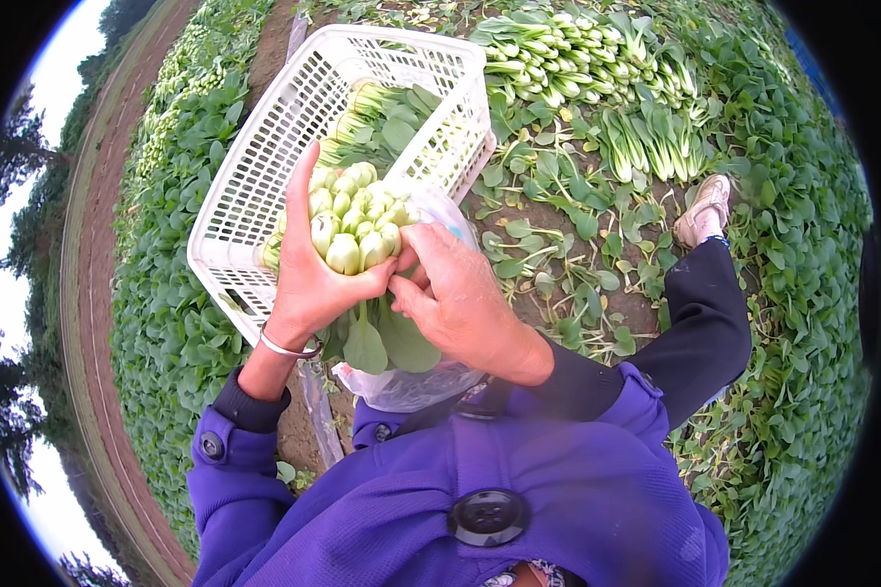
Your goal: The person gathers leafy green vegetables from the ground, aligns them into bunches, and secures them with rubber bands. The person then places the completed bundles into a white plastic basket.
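Note:
A bunch of bok choy (352, 227) is cradled in my left hand (312, 282), its pale stem bases facing up and its leaves hanging below. My left thumb and fingers spread around the bunch, and a bangle circles that wrist. At the bunch's right edge, my right hand (459, 297) has its fingers curled close to the stems and my left fingertips; whether it pinches anything is hidden. Just beyond my hands stands a white plastic crate (253, 176), with bok choy bunches (382, 121) lying inside. A clear plastic bag (411, 385) shows beneath the held leaves.
A large pile of bok choy (587, 55) lies at the upper right, with a smaller group (653, 143) below it. Loose leaves (558, 191) litter the soil. Growing plants (785, 293) border the right side, near my shoe (705, 205). More crop rows (169, 293) stand left.

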Demonstrator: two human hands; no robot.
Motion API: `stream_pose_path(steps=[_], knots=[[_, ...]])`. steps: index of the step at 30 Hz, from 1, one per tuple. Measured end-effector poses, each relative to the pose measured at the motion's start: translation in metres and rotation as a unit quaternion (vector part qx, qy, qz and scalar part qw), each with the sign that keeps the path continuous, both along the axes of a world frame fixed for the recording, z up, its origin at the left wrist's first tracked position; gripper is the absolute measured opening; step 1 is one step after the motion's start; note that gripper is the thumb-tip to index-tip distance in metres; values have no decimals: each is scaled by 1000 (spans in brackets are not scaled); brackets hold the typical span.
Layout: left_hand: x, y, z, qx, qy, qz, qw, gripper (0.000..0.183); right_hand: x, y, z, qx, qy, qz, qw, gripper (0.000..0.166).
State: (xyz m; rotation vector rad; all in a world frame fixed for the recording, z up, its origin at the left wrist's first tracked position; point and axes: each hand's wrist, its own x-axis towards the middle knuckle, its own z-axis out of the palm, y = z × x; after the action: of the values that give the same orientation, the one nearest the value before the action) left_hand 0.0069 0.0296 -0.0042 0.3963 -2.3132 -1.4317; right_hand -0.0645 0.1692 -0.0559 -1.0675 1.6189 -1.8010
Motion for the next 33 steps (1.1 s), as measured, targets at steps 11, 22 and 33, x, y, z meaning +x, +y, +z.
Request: stream_pose_path(steps=[11,22,33], knots=[[-2,-5,2,-22,-21,2,1000,107,-27,-5,-12,-84,105,-37,990,59],[-1,-15,4,-27,-35,-13,999,108,-18,-14,-19,-115,30,-39,992,55],[-10,1,3,-7,-30,20,999,109,-51,-6,-25,-132,182,-43,974,53]])
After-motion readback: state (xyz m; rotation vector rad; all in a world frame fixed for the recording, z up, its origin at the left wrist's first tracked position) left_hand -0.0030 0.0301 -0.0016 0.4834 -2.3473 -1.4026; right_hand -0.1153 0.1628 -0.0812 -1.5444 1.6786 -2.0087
